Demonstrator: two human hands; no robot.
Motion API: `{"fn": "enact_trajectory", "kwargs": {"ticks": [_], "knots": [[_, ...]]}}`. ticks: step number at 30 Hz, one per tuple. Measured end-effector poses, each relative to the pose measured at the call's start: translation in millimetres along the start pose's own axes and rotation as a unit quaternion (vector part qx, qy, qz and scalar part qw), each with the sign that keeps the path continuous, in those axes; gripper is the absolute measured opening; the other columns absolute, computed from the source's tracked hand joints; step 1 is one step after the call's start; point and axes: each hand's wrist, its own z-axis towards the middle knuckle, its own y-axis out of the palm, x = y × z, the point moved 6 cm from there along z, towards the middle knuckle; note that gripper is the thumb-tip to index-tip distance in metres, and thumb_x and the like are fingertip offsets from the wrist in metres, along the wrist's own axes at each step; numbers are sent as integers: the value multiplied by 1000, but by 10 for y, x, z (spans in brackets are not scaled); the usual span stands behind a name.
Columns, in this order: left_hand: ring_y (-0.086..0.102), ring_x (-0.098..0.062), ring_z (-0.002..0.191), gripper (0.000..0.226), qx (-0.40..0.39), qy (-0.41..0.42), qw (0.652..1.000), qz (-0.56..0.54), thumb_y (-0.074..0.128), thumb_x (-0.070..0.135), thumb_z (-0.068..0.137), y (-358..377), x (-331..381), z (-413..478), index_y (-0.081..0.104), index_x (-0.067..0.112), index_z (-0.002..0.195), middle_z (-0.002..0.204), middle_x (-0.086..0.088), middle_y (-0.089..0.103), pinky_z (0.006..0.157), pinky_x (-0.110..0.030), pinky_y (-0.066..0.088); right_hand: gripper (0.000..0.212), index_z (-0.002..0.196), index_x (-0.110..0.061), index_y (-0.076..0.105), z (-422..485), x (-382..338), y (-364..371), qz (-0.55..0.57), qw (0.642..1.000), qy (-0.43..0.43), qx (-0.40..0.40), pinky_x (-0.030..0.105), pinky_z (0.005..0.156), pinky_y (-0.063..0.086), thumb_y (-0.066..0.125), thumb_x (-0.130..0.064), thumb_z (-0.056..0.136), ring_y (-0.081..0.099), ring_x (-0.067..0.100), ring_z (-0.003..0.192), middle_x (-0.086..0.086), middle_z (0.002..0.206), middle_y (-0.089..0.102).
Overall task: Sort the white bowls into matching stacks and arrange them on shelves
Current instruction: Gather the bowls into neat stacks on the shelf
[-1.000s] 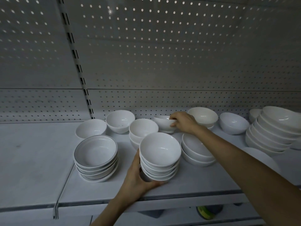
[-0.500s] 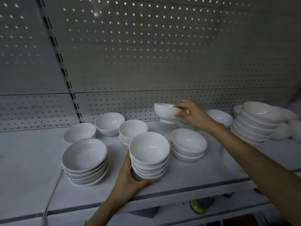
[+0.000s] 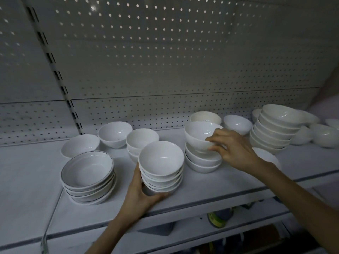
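My right hand (image 3: 232,150) pinches the rim of a white bowl (image 3: 199,133), which sits tilted on top of a short stack of white bowls (image 3: 201,162) in the middle of the shelf. Near the front edge, my left hand (image 3: 141,194) grips the base of a stack of small white bowls (image 3: 161,167). To the left stands a stack of dark-rimmed shallow bowls (image 3: 88,176). Behind them are a shallow bowl (image 3: 79,144), a round bowl (image 3: 114,133) and a pair of nested bowls (image 3: 141,141).
The white shelf (image 3: 229,184) has a pegboard back wall (image 3: 165,70). At the right stands a tall stack of wide bowls (image 3: 275,129) with loose bowls (image 3: 321,134) beyond it. A cream bowl (image 3: 205,117) and another white bowl (image 3: 237,123) sit at the back. A lower shelf (image 3: 183,233) lies below.
My right hand lifted a bowl from the back of the shelf, carried it forward and brought it down onto the middle stack. My left hand has kept hold of the front stack.
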Motion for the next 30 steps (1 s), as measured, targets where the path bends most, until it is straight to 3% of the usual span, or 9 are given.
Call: {"fn": "enact_trajectory", "kwargs": {"ticks": [5,15,19,22,27,30], "knots": [[43,3,128,116,1,2,1000,0,81,64,51,4,18,-2,23,30,146,137,28,43,106,-24,38,18,90,-9,71,-118,20,146,-9,1000,-1,-4,26,60,39,61,-14,75,49,13,76,2,77,64],[43,-3,130,110,13,-4,1000,16,84,55,55,8,-25,-3,26,30,145,141,18,43,108,-32,37,17,92,-12,71,-215,102,269,-4,1000,3,-25,27,62,43,65,-19,79,54,11,78,-1,82,66],[45,-8,129,108,42,-16,999,14,86,49,55,11,-99,-35,31,26,144,141,10,45,106,-44,41,20,102,-27,65,-165,179,279,25,987,83,-132,23,71,37,65,-36,84,56,9,91,-15,100,63],[46,-9,129,108,48,-24,998,-15,88,45,53,34,-120,-41,33,24,144,142,9,45,106,-45,41,27,95,-30,59,-151,127,368,-51,978,75,-189,21,61,31,66,-50,77,50,11,82,-13,85,60],[44,-8,131,111,58,-28,997,-41,89,41,50,95,-116,-8,32,23,144,142,9,43,106,-45,42,34,70,-23,39,-137,95,440,-120,971,71,-197,27,59,22,65,-42,80,40,16,74,-8,64,39],[42,-5,131,113,65,-25,996,-49,87,42,49,171,-87,39,30,28,145,142,12,41,107,-45,41,32,73,-25,39,-143,110,421,-123,970,64,-201,27,63,19,64,-44,80,36,13,74,-12,61,34]]}}
